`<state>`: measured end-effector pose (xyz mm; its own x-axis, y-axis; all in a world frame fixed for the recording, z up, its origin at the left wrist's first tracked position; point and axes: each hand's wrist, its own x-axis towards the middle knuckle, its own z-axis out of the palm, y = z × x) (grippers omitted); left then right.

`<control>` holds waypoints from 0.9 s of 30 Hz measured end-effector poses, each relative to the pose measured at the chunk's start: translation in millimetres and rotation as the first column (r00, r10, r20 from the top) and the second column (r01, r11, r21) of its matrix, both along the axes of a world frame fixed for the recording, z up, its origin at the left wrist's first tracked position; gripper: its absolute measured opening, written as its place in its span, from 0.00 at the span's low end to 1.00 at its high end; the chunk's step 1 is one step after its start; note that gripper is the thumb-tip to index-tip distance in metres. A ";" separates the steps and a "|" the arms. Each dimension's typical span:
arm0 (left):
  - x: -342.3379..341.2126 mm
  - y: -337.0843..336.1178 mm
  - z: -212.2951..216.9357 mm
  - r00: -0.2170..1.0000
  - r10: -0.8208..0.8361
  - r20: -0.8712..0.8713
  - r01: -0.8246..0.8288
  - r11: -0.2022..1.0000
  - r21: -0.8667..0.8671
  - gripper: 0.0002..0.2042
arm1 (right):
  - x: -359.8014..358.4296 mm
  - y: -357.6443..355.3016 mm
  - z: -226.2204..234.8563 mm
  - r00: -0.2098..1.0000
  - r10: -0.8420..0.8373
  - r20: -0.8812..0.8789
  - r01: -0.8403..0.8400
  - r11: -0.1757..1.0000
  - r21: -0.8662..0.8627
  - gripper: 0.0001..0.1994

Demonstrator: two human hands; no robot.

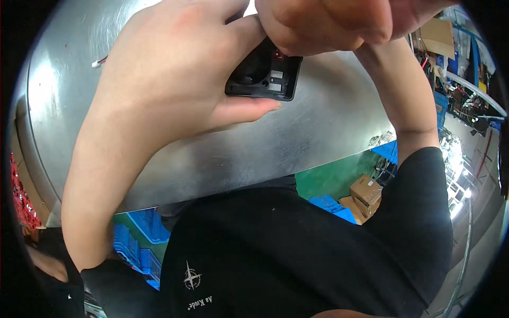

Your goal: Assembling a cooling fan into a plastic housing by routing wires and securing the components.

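Note:
A black plastic housing [289, 79] sits above the metal table, at the top middle of the view. Inside it are a round black part, pale rectangular patches and a small red piece. My left hand [175, 69] is closed around its left side, the thumb stretched along the near edge. Over the far right part of the housing, my right hand [328, 24] has its fingers curled tight. Whatever it may grip is hidden behind the knuckles, and its upper part runs out of the picture.
A small white connector [97, 64] with a red wire lies on the shiny metal table [328, 114], left of my left hand. Blue crates [151, 225] and cardboard boxes [366, 191] stand below the near edge. Red items [22, 196] and another person's arm [47, 263] show at far left.

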<state>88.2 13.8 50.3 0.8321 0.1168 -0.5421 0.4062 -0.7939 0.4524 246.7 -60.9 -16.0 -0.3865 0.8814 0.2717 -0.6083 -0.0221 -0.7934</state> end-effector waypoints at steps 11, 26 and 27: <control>-43.3 -11.6 -70.1 0.668 -0.154 0.728 -0.074 0.960 0.271 0.32 | -10.2 -17.1 37.8 0.872 0.018 0.489 0.017 0.998 -0.066 0.63; -66.9 -41.9 -68.2 0.693 -0.058 0.719 -0.290 0.890 0.351 0.38 | -90.9 -64.8 54.4 0.334 -0.904 -0.269 0.761 0.426 -0.489 0.68; -65.6 -43.0 -68.2 0.692 -0.056 0.720 -0.289 0.892 0.347 0.38 | -86.9 -66.1 45.5 0.421 -0.862 -0.281 0.781 0.503 -0.370 0.68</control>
<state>22.6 -29.1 -17.9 0.9008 0.3004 0.3136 0.2109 -0.9339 0.2887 159.8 -127.0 29.5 0.6510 0.7587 0.0231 -0.6389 0.5641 -0.5231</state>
